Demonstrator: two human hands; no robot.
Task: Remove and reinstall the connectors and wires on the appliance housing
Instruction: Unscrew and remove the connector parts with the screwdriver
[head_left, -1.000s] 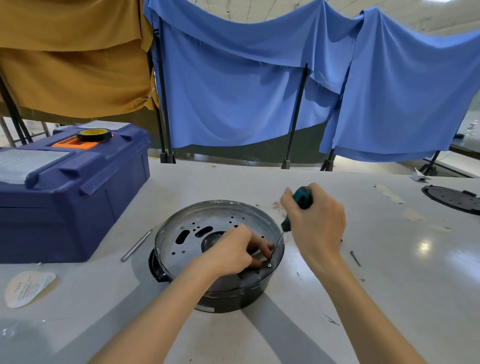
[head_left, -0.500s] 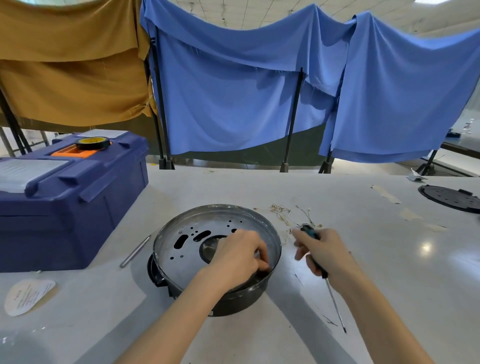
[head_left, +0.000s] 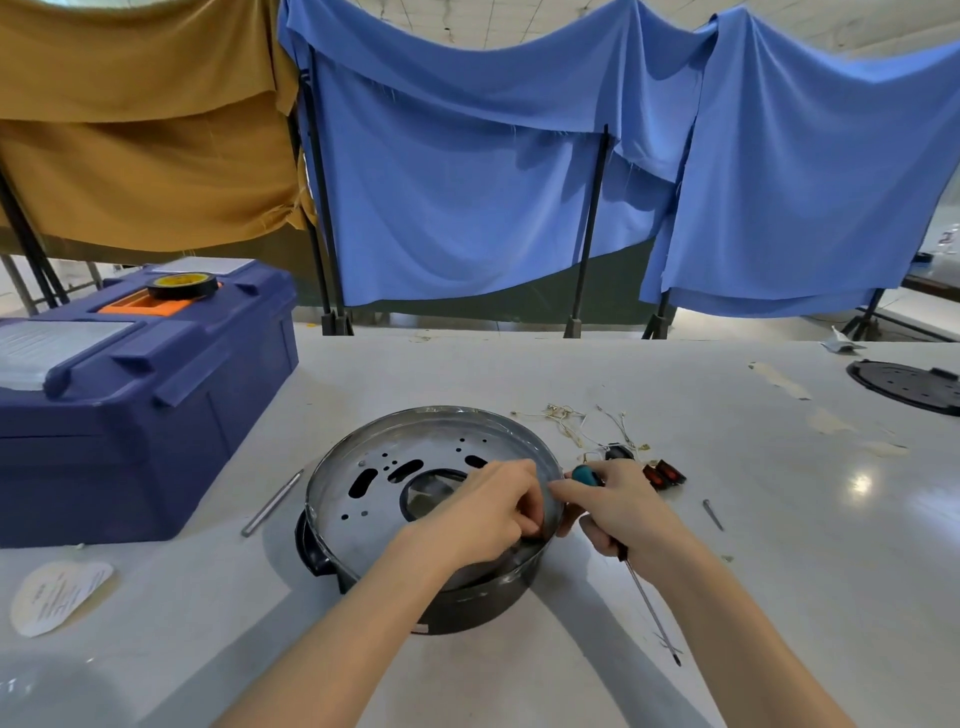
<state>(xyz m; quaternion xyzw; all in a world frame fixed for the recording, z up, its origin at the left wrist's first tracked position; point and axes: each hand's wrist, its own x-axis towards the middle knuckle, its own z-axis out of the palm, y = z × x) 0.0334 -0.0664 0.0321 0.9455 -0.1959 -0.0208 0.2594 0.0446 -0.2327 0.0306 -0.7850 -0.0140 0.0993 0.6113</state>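
The round appliance housing (head_left: 384, 493), a metal plate with holes in a dark shell, stands on the white table in front of me. My left hand (head_left: 488, 512) reaches inside its right rim, fingers curled on something small that I cannot make out. My right hand (head_left: 621, 512) grips a teal-handled screwdriver (head_left: 647, 603) just outside the rim; its shaft points down toward me, and its forefinger reaches to the rim. Loose wires (head_left: 571, 421) and red and black connectors (head_left: 662, 474) lie on the table behind my right hand.
A blue toolbox (head_left: 135, 410) with a roll of tape (head_left: 182, 285) on it stands at the left. A metal rod (head_left: 271, 503) lies between toolbox and housing. A paper label (head_left: 60, 595) lies front left, a black disc (head_left: 909, 384) far right, a small screw (head_left: 712, 514) to the right.
My right hand took the screwdriver tip out of the housing, lowered it and turned the shaft toward me, then moved back to the rim. My left hand stayed inside the right rim.
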